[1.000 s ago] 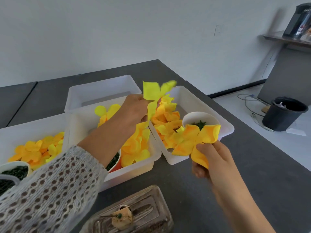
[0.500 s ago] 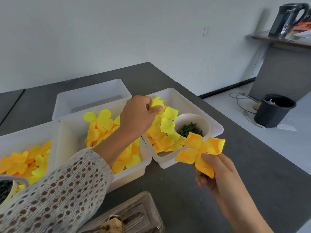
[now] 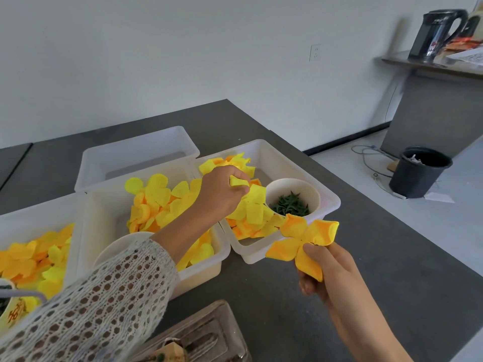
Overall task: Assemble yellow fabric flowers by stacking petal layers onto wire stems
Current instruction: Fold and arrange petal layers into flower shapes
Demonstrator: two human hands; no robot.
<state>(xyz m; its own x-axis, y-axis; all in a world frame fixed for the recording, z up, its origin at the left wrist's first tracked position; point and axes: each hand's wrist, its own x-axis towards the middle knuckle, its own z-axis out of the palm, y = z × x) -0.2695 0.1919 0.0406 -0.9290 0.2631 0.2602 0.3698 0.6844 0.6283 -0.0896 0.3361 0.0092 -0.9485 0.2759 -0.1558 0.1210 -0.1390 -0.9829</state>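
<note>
- The stem is not showing: the right hand (image 3: 328, 270) and the flower (image 3: 303, 240) it is pinching are hiding whatever is running below the petals.
- The left hand (image 3: 222, 194) is reaching over the right bin (image 3: 292, 158), fingers curling round a petal (image 3: 238, 181) and covering most of it.
- A sleeve (image 3: 91, 304) is blocking the near part of the middle bin (image 3: 203, 267) and most of a bowl (image 3: 117, 246) sitting in it.
- A clear tray (image 3: 198, 335) is getting cut off at the bottom edge; its contents are hard to make out.
- The left bin (image 3: 31, 218) is running off the frame, holding yellow and orange petals.
- The middle bin is holding a heap of loose yellow petals.
- The right bin is holding petals plus a cup (image 3: 292, 189) of green bits (image 3: 290, 206).
- The back bin (image 3: 136, 155) is sitting behind the middle one.
- The flower is hanging just in front of the right bin, above the table (image 3: 392, 270).
- A bucket (image 3: 418, 171) is standing on the floor, well apart.
</note>
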